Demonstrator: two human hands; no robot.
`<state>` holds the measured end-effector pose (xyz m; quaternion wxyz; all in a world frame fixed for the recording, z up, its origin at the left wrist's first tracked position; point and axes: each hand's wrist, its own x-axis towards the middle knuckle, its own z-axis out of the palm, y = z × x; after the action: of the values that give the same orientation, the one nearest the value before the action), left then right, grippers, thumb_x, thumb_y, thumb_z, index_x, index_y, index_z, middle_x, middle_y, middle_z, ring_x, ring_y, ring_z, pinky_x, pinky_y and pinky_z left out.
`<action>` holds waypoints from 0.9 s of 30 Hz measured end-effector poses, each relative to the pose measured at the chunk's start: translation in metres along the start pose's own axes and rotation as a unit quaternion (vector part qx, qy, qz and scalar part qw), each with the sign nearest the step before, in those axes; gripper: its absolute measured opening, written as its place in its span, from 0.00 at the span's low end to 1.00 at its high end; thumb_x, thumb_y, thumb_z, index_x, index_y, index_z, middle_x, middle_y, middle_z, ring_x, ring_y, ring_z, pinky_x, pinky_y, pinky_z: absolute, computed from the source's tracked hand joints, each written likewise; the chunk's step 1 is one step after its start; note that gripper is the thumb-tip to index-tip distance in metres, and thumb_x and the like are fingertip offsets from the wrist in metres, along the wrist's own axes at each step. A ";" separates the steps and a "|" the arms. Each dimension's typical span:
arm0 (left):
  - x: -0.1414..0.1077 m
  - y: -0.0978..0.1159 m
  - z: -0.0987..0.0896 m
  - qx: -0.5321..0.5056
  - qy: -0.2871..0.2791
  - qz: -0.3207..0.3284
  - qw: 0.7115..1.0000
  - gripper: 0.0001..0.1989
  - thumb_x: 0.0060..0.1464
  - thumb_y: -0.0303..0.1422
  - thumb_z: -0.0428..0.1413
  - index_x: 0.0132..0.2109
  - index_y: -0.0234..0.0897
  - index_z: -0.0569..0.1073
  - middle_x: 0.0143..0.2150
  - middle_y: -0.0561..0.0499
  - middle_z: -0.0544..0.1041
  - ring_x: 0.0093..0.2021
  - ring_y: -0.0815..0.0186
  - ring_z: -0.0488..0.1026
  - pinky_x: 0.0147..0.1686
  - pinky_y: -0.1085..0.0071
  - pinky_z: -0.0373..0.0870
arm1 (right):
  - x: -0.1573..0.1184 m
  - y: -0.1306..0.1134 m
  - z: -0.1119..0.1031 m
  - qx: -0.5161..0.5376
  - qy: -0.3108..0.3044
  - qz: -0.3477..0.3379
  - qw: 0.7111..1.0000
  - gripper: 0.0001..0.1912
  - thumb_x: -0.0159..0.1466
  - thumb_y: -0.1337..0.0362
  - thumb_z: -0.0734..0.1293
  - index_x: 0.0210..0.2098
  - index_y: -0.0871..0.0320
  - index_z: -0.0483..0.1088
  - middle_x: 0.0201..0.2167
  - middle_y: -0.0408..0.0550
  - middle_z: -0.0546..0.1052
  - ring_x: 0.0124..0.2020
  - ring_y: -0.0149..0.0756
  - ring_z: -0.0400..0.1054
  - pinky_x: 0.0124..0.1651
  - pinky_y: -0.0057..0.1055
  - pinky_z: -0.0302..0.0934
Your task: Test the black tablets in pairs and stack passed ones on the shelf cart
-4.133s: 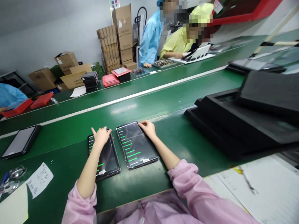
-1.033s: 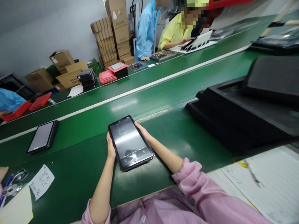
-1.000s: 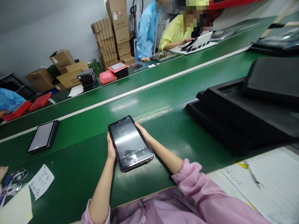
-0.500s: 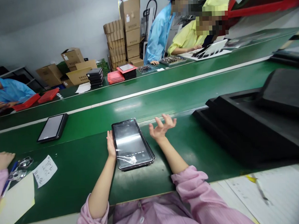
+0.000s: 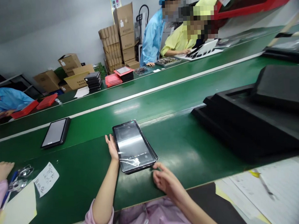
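A tablet [image 5: 132,145] with a lit screen and clear, wrinkled film at its lower end lies on the green bench. Beneath it, another dark flat edge sticks out on the right. My left hand [image 5: 113,148] rests along the tablet's left side, its fingers stretched out and not wrapped round it. Close to the lower right corner is my right hand [image 5: 165,180], the index finger extended to that corner and the other fingers loosely bent. Whether this fingertip touches the corner I cannot tell. Nothing shows in the right hand.
Another tablet [image 5: 55,132] lies to the left, near a handwritten note [image 5: 47,178] and a neighbour's hand [image 5: 3,171]. Black foam trays [image 5: 238,122] stand at the right. Papers with a pen [image 5: 266,186] lie at the lower right. Co-workers sit or stand across the line.
My right hand has come down from beside the tablet's upper right to its lower right corner, its fingers bending more. The left hand stays by the left side, fingers slightly more spread.
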<state>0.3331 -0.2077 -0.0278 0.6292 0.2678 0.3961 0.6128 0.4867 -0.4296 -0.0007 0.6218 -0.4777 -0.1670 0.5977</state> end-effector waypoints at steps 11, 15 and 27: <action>-0.005 -0.003 0.008 -0.048 0.039 0.029 0.998 0.23 0.67 0.45 0.43 0.62 0.41 0.67 0.70 0.42 0.62 0.70 0.61 0.58 0.68 0.63 0.54 | 0.040 -0.036 0.015 0.203 -0.108 0.357 0.905 0.22 0.52 0.59 0.71 0.43 0.63 0.70 0.53 0.66 0.74 0.60 0.51 0.66 0.60 0.42 0.62; -0.004 -0.004 0.012 -0.063 0.042 0.033 0.997 0.20 0.66 0.46 0.45 0.54 0.40 0.71 0.65 0.42 0.69 0.67 0.60 0.63 0.66 0.64 0.59 | 0.065 -0.049 0.030 0.245 -0.085 0.328 0.909 0.24 0.57 0.63 0.67 0.51 0.65 0.64 0.57 0.69 0.70 0.63 0.53 0.63 0.58 0.44 0.66; 0.004 -0.009 0.003 -0.082 0.026 0.010 0.996 0.15 0.66 0.44 0.46 0.50 0.43 0.72 0.64 0.43 0.69 0.69 0.61 0.61 0.68 0.60 0.53 | 0.230 -0.072 0.093 0.238 -0.019 0.144 0.960 0.18 0.63 0.63 0.62 0.52 0.58 0.62 0.53 0.61 0.72 0.55 0.45 0.71 0.44 0.40 0.74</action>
<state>0.3399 -0.2039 -0.0345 0.6324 0.2031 0.3583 0.6561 0.5095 -0.1729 0.0183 0.6213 -0.3236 0.0387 0.7126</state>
